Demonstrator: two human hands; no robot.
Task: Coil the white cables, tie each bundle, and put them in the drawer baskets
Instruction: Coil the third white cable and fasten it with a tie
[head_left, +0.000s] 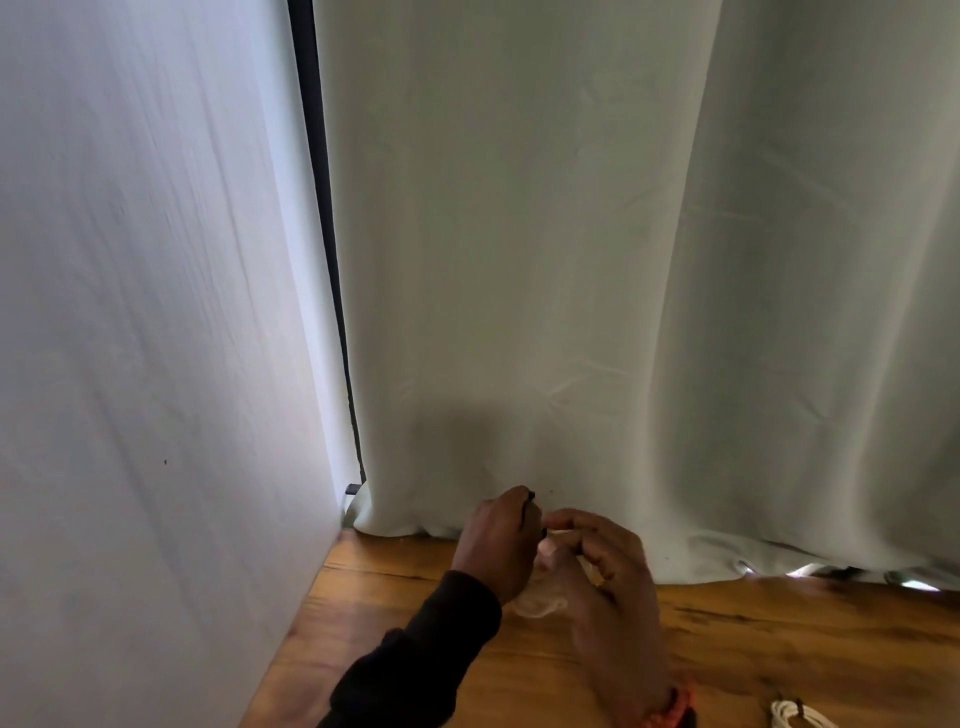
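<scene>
Hands pinch blurry white cable bundle (540, 603) over table: L (498, 545) w/ black tie, R (602, 577)

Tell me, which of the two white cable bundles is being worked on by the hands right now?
The blurred bundle held between the left hand and right hand, near the curtain. The other bundle lies untouched on the wooden table at the bottom right edge.

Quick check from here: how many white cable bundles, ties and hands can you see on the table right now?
Cable bundles: 2, one in the hands, one at the lower right edge.
Dark ties: 1 plainly seen, pinched by the left hand.
Hands: 2, left and right hand.
Total: 5.
</scene>
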